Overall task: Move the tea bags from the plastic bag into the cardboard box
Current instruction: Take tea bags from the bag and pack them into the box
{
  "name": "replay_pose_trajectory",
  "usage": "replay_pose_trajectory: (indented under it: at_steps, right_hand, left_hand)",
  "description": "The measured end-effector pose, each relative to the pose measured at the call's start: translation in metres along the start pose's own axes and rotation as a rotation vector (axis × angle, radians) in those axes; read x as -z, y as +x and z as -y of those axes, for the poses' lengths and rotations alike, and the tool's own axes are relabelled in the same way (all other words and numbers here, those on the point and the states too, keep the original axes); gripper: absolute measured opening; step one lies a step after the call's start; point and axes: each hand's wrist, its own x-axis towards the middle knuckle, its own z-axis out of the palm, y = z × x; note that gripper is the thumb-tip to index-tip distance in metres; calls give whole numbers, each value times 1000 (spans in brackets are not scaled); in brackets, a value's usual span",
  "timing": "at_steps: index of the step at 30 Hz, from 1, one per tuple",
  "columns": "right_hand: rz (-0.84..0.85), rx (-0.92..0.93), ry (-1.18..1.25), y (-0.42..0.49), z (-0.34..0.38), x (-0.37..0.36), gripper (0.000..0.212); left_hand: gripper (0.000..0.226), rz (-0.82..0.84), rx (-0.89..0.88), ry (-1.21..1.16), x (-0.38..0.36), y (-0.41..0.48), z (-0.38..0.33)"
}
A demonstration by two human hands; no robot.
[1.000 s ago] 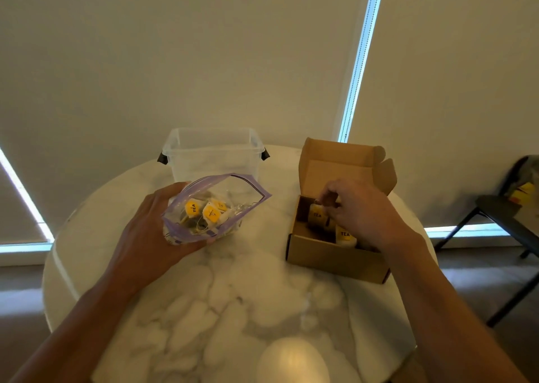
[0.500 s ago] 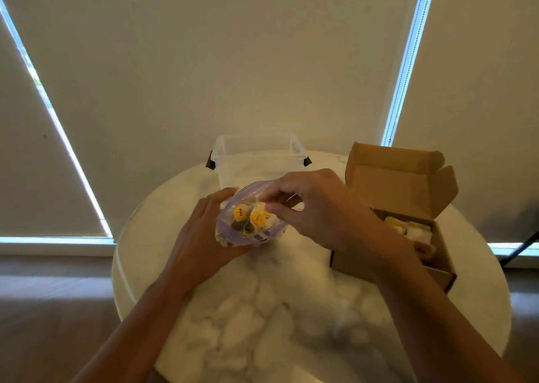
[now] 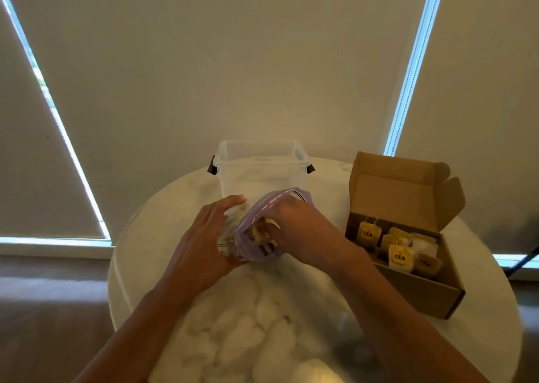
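Plastic bag [image 3: 259, 251], gripped by our left hand [image 3: 201, 248] at nine o'clock from the cardboard box [image 3: 417, 289], swallows our right hand [image 3: 306, 234], grip hidden, seeking light, tearable tea bags [image 3: 258, 232] we'd pinch by tags [image 3: 399, 256].

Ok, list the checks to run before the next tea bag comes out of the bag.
1. Left hand grips bag on the table: ok.
2. Bag mouth open: ok.
3. Right hand reaches into the bag: ok.
4. Grip inside the bag: cannot tell, fingertips hidden.
5. Box lid open: ok.
6. Tea bags in the box sit within its walls: ok.
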Motion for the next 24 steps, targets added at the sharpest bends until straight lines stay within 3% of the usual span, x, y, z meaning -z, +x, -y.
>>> replay_pose_trajectory:
  at_steps: [7, 10, 14, 17, 21, 24]
  right_hand:
    - [-305, 41, 259, -15, -7, 17, 19]
    - [-412, -22, 438, -24, -7, 28, 22]
    - [-523, -167, 675, -38, -9, 47, 15]
    - [-588, -253, 781, -46, -15, 56, 12]
    - [-708, -394, 716, -58, -34, 60, 12]
    - [-762, -526, 491, -73, -55, 59, 14]
  left_hand:
    - [98, -35, -9, -19, 1, -2, 1]
    - [101, -49, -33, 45, 4, 0, -6]
    - [78, -41, -25, 62, 4, 1, -6]
    - [76, -43, 13, 67, 1, 2, 0]
    - [85, -77, 1, 61, 2, -1, -5]
    - [94, -72, 8, 66, 4, 1, -14]
